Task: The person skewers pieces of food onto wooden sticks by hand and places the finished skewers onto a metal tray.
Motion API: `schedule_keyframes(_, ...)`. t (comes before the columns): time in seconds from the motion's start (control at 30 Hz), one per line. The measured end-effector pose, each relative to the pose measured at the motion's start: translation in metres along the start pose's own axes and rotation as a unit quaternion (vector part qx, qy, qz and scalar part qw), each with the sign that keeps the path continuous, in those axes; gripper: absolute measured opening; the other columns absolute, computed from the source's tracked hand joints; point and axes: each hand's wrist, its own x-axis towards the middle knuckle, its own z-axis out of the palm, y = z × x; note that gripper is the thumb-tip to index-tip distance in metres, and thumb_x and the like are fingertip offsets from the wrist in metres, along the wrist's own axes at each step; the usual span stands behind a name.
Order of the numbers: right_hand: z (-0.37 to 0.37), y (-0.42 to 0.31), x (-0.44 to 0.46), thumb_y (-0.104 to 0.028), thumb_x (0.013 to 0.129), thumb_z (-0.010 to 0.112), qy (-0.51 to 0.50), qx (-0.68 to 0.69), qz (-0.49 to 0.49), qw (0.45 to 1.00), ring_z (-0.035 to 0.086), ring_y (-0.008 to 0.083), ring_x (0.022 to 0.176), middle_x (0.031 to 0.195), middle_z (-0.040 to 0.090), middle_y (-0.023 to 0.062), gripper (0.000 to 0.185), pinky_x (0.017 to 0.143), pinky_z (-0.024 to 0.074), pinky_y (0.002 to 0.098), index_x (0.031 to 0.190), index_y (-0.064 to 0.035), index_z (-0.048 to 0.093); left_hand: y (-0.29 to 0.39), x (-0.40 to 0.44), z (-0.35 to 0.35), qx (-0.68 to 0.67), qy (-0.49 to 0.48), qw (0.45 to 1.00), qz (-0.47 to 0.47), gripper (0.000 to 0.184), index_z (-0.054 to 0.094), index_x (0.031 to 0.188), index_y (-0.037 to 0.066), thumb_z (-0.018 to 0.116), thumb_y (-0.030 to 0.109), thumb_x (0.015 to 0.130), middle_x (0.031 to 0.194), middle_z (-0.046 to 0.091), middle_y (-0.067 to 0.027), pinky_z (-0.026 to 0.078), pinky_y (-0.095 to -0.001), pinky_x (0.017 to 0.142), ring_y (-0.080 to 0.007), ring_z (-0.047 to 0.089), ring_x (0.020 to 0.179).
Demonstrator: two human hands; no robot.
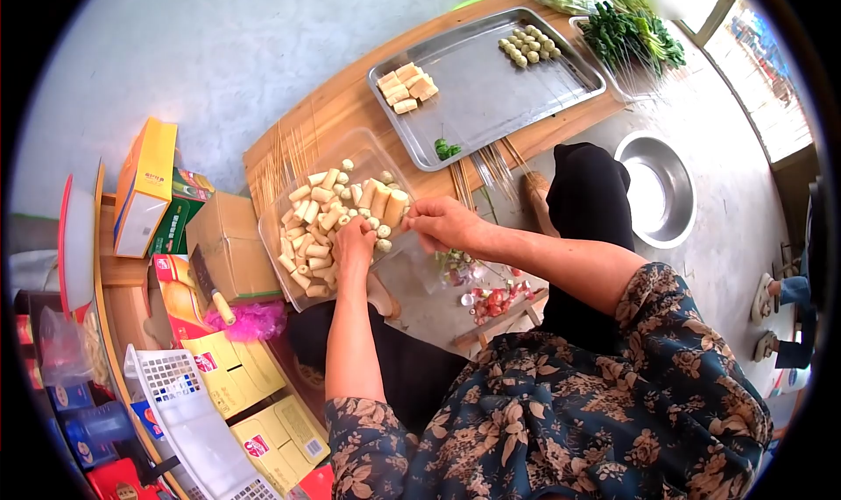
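My left hand [354,242] reaches down into a clear plastic tub [270,248], fingers drawn together among the food pieces; what they grip is hidden. Pale tan cylindrical pieces [308,235] fill much of the tub, and several speckled whitish-green balls [384,231] lie among them. Larger tan rolls [396,207] rest at the tub's right side. Close beside these, my right hand [445,224] is closed in a pinch, and anything between its fingertips is too small to make out.
A metal tray [473,106] on the wooden table [337,97] holds tan pieces, speckled balls and green peppers. Thin skewers [495,169] lie by its near edge. Leafy greens [626,40] stand at the far right. A steel basin [657,189] sits on the floor; boxes and a knife [213,285] are left.
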Motion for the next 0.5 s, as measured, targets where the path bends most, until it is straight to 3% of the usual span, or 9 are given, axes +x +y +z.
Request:
schedule_keyframes(0.17, -0.001, 0.003, 0.000, -0.017, 0.094, 0.051, -0.006, -0.001, 0.004, 1.000, 0.047, 0.0065, 0.048, 0.059, 0.054, -0.0006, 0.015, 0.044, 0.0326, 0.0219, 0.092, -0.0058, 0.061, -0.014, 0.014, 0.018, -0.089, 0.061, 0.994, 0.022, 0.004, 0.059, 0.073, 0.004, 0.063, 0.004, 0.071, 0.068, 0.062, -0.0111, 0.047, -0.0370, 0.063, -0.0281, 0.061, 0.067)
schedule_keyframes(0.23, 0.001, 0.000, -0.003, -0.017, 0.094, 0.050, 0.000, 0.000, 0.001, 1.000, 0.044, 0.0072, 0.046, 0.057, 0.054, 0.0007, 0.016, 0.043, 0.0319, 0.0226, 0.092, -0.0048, 0.061, -0.021, 0.027, 0.025, -0.217, 0.138, 0.966, 0.028, 0.005, 0.057, 0.072, 0.002, 0.061, 0.002, 0.071, 0.065, 0.061, -0.0078, 0.047, -0.0346, 0.061, -0.0200, 0.060, 0.063)
schedule_keyframes(0.27, 0.002, -0.001, -0.004, -0.016, 0.094, 0.048, 0.007, 0.002, -0.003, 1.000, 0.042, 0.0080, 0.044, 0.055, 0.054, 0.0020, 0.017, 0.042, 0.0312, 0.0232, 0.091, -0.0039, 0.060, -0.025, 0.036, 0.026, -0.317, 0.122, 0.940, 0.008, 0.006, 0.057, 0.078, 0.003, 0.060, 0.001, 0.074, 0.068, 0.059, -0.0045, 0.048, -0.0325, 0.058, -0.0143, 0.058, 0.063)
schedule_keyframes(0.3, 0.002, -0.001, -0.004, -0.016, 0.094, 0.048, 0.006, 0.001, -0.003, 1.000, 0.042, 0.0080, 0.044, 0.055, 0.054, 0.0020, 0.017, 0.042, 0.0312, 0.0232, 0.091, -0.0039, 0.060, -0.028, 0.039, 0.029, -0.317, 0.123, 0.940, 0.007, 0.006, 0.057, 0.078, 0.003, 0.060, 0.001, 0.074, 0.068, 0.059, -0.0045, 0.048, -0.0325, 0.058, -0.0143, 0.058, 0.063)
schedule_keyframes(0.37, 0.000, 0.002, -0.003, -0.015, 0.094, 0.048, -0.005, 0.000, -0.008, 1.000, 0.043, 0.0078, 0.044, 0.055, 0.054, 0.0019, 0.017, 0.042, 0.0317, 0.0233, 0.091, -0.0038, 0.060, 0.000, 0.026, 0.001, -0.572, 0.076, 0.812, -0.088, 0.013, 0.055, 0.089, 0.005, 0.059, 0.001, 0.078, 0.079, 0.059, -0.0044, 0.049, -0.0312, 0.058, -0.0133, 0.057, 0.064)
schedule_keyframes(0.43, 0.001, 0.001, -0.004, -0.015, 0.094, 0.048, -0.014, -0.017, -0.005, 1.000, 0.044, 0.0076, 0.045, 0.055, 0.054, 0.0017, 0.017, 0.042, 0.0324, 0.0233, 0.091, -0.0034, 0.060, 0.001, 0.020, -0.012, -0.596, 0.060, 0.794, -0.104, 0.016, 0.053, 0.096, 0.007, 0.058, 0.002, 0.081, 0.087, 0.058, -0.0050, 0.049, -0.0306, 0.062, -0.0129, 0.055, 0.069)
schedule_keyframes(0.5, 0.002, 0.001, -0.006, -0.014, 0.093, 0.048, -0.023, -0.034, -0.003, 0.999, 0.045, 0.0074, 0.046, 0.056, 0.055, 0.0016, 0.016, 0.043, 0.0332, 0.0233, 0.090, -0.0029, 0.060, -0.001, 0.018, -0.018, -0.689, 0.025, 0.717, -0.104, 0.016, 0.054, 0.098, 0.007, 0.057, 0.006, 0.082, 0.089, 0.058, -0.0038, 0.048, -0.0306, 0.066, -0.0122, 0.055, 0.075)
